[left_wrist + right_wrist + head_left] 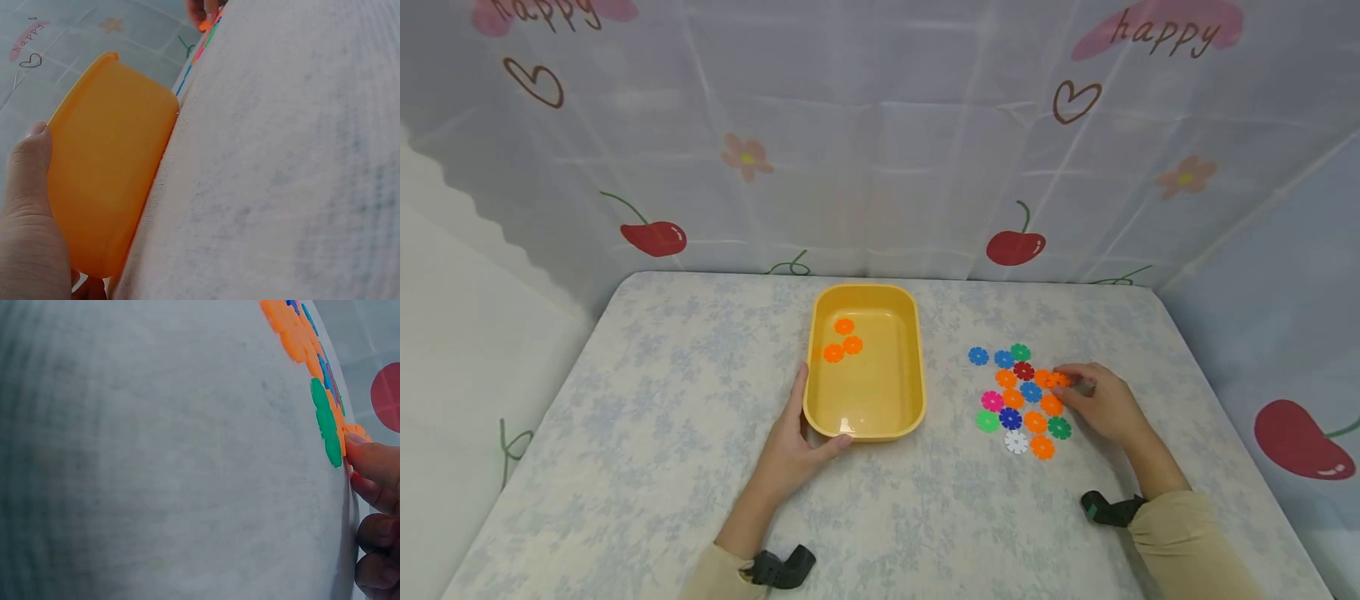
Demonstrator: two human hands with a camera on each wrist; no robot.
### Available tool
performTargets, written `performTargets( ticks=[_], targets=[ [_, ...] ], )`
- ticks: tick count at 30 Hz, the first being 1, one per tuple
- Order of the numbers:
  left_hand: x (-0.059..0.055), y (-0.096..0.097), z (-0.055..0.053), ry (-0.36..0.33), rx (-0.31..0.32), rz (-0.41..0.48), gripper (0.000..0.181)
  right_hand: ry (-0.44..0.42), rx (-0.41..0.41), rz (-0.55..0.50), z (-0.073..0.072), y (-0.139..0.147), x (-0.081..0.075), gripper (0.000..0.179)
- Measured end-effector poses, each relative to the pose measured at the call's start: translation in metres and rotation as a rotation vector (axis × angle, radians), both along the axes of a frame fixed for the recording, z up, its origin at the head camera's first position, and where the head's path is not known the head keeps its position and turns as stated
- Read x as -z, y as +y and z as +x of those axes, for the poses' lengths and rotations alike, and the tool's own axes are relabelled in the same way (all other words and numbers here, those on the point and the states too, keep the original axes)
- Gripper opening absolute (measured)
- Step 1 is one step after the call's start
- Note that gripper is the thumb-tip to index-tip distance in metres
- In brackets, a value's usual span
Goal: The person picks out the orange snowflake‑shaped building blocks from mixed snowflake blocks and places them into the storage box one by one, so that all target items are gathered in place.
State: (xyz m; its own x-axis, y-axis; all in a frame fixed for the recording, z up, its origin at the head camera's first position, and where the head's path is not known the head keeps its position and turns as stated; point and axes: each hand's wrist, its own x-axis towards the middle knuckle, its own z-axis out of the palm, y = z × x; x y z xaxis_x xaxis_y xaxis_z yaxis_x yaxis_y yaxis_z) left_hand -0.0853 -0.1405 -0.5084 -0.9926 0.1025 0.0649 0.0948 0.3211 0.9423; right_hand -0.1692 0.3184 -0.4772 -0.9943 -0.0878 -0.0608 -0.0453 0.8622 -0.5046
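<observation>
Well, the left hand point(792, 458) grips a yellow tray point(865, 408) at its near-left corner; the right hand point(1105, 406) pinches an orange notched disc point(1059, 380) among multicoloured discs point(1031, 392).

On the table point(625, 417), a tray point(865, 392) is standing near the middle, and three snowflake discs point(852, 345) are lying in it. To its right, more snowflake discs point(1013, 398) are lying. Behind the table, a curtain point(865, 183) is hanging.
</observation>
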Motion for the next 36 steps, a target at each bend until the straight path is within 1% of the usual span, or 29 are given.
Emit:
performTargets(
  ticks=[6, 11, 14, 18, 23, 26, 32, 36],
  targets=[
    [-0.001, -0.001, 0.0, 0.003, -0.004, -0.005, 0.118, 0.027, -0.005, -0.039, -0.001, 0.001, 0.003, 0.04],
    [-0.002, -0.001, 0.0, -0.005, -0.006, -0.011, 0.118, 0.025, 0.0, -0.096, -0.002, 0.002, 0.005, 0.047],
    [-0.003, -0.001, 0.001, -0.009, -0.006, -0.009, 0.118, 0.027, 0.014, -0.113, -0.002, 0.0, 0.002, 0.051],
    [-0.003, -0.001, 0.001, 0.0, 0.0, -0.007, 0.118, 0.028, 0.027, -0.171, -0.003, -0.009, -0.006, 0.049],
    [-0.002, -0.001, 0.001, 0.007, 0.003, -0.008, 0.118, -0.001, 0.032, -0.245, -0.006, -0.027, -0.021, 0.051],
    [-0.002, -0.001, 0.001, 0.003, -0.002, -0.009, 0.118, -0.033, 0.014, -0.281, -0.009, -0.042, -0.029, 0.055],
    [-0.002, -0.002, 0.001, 0.016, 0.012, -0.008, 0.117, -0.058, -0.059, -0.327, -0.018, -0.075, -0.042, 0.058],
    [-0.001, -0.002, 0.002, 0.018, 0.013, -0.01, 0.117, -0.076, -0.112, -0.364, -0.023, -0.102, -0.047, 0.054]
  ],
)
